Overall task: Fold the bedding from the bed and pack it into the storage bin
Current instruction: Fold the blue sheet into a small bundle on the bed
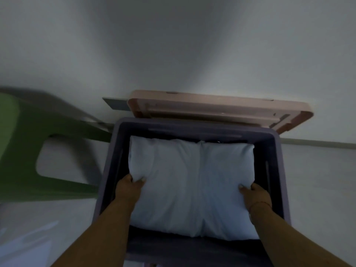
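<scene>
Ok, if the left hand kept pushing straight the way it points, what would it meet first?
The left hand already grips the white pillow; beyond it, probably the far wall of the purple bin, below the pink lid. Depth is unclear.

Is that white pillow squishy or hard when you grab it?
Probably squishy: the pillow dents where the left hand and right hand pinch its sides. It likely bends easily, since a crease runs down its middle. It seems light; both hands hold it over the storage bin by its edges alone.
</scene>
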A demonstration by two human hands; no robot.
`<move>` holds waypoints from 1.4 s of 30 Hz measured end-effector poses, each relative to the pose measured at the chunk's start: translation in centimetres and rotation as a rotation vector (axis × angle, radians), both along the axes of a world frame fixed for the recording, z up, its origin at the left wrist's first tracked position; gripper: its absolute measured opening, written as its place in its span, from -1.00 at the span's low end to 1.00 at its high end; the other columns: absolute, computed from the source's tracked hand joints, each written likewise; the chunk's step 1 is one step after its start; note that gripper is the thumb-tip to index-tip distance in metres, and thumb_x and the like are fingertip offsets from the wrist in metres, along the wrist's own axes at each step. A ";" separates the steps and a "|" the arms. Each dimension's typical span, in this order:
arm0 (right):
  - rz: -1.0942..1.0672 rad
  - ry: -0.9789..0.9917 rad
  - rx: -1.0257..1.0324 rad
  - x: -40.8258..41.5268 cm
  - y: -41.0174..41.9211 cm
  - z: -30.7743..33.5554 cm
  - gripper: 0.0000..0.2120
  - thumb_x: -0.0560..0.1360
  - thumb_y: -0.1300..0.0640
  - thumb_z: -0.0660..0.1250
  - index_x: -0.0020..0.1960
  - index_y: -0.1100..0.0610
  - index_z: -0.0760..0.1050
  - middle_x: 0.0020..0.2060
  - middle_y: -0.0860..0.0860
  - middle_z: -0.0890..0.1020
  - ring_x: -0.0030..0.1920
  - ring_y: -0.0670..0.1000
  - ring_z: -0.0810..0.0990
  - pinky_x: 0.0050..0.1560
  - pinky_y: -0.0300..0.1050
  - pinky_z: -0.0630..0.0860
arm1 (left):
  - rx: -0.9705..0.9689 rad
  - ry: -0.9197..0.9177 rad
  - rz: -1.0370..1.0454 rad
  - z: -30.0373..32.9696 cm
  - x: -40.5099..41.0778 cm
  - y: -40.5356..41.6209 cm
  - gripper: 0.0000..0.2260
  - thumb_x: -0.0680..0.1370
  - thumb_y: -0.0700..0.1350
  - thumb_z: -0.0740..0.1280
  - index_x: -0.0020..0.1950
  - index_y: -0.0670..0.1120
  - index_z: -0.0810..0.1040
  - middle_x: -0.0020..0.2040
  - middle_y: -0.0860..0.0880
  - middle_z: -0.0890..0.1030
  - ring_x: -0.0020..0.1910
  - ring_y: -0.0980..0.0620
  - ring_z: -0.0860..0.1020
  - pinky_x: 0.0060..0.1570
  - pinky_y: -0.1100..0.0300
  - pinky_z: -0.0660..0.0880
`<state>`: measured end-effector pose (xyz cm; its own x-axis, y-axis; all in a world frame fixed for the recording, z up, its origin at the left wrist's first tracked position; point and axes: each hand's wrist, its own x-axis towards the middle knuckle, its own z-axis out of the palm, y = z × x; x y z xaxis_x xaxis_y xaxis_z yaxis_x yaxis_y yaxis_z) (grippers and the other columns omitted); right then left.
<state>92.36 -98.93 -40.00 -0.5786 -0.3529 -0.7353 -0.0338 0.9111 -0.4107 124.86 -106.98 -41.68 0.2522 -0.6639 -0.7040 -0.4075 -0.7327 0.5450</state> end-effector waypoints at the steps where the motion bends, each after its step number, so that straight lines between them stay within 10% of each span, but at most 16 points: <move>1: 0.012 0.012 0.003 -0.1 0.0 -0.5 -0.69 0.54 0.14 0.31 0.15 0.37 0.50 0.04 0.21 0.57 -0.07 0.08 0.44 0.01 -0.10 0.39 | 0.008 -0.009 -0.003 -0.6 -0.1 0.0 -0.65 0.54 -0.12 0.39 0.25 -0.27 0.50 0.10 -0.14 0.56 0.02 -0.06 0.48 0.10 0.12 0.44; 9: 0.315 0.232 0.225 -0.5 1.1 -3.6 -0.55 0.51 0.17 0.29 0.37 0.25 0.35 0.26 0.24 0.48 0.24 0.24 0.47 0.21 0.00 0.43 | -0.102 -0.282 -0.176 -3.8 0.5 0.8 -0.38 0.54 -0.23 0.35 0.53 -0.21 0.15 0.45 -0.21 0.33 0.40 -0.19 0.34 0.41 -0.02 0.26; 18: 0.338 0.066 0.251 1.3 1.2 -2.7 -0.48 0.53 0.20 0.27 0.45 0.20 0.24 0.39 0.19 0.35 0.35 0.19 0.37 0.34 -0.05 0.34 | -0.089 -0.276 -0.359 -2.7 -0.9 2.6 -0.31 0.51 -0.10 0.40 0.54 -0.15 0.12 0.46 -0.18 0.32 0.39 -0.16 0.33 0.40 0.04 0.27; 26: 0.278 0.017 0.109 1.3 -1.2 0.1 -0.54 0.54 0.12 0.30 0.39 0.20 0.30 0.31 0.21 0.43 0.28 0.20 0.43 0.23 -0.10 0.39 | -0.021 -0.225 -0.423 -0.5 -2.4 1.5 -0.25 0.54 0.16 0.29 0.58 -0.07 -0.01 0.55 -0.10 0.14 0.49 -0.13 0.18 0.48 -0.03 0.13; 42: 0.355 -0.082 -0.136 4.4 -7.0 19.0 -0.80 0.52 0.11 0.31 0.09 0.20 0.49 -0.06 0.16 0.56 -0.03 0.16 0.55 0.22 0.04 0.47 | -0.052 0.041 -0.247 19.7 -6.2 -0.3 -0.42 0.62 0.02 0.23 0.56 -0.11 0.09 0.52 -0.10 0.24 0.45 -0.11 0.27 0.42 0.10 0.21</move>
<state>96.75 -105.90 -21.02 -0.3441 -0.6186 -0.7064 -0.2996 0.7853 -0.5418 118.71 -107.28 -22.02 0.0496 -0.7370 -0.6741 -0.5471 -0.5847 0.5990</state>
